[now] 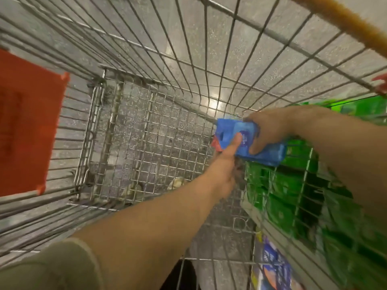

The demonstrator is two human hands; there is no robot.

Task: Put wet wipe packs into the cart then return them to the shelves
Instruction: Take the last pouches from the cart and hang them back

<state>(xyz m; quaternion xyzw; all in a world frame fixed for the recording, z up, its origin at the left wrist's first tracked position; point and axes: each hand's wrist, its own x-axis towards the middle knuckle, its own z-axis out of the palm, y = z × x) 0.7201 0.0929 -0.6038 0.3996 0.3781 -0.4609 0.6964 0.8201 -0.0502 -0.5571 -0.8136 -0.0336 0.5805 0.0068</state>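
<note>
I look down into a wire shopping cart (134, 130) whose bottom grid is bare. A blue wet wipe pack (234, 132) hangs inside the cart near its right wall. My right hand (270, 130) grips the pack from the right, fingers curled over its top and thumb on its front. My left hand (224, 166) reaches up from below and holds the pack's left end, thumb pressed on the label. A small red piece (216, 144) shows at the pack's lower left corner.
Green packs (293, 185) fill shelves beyond the cart's right wall, with blue and white packs (274, 266) lower down. An orange-red child-seat flap (27, 126) sits at the left. The cart's orange handle bar (345, 21) runs across the top right. Speckled grey floor lies beneath.
</note>
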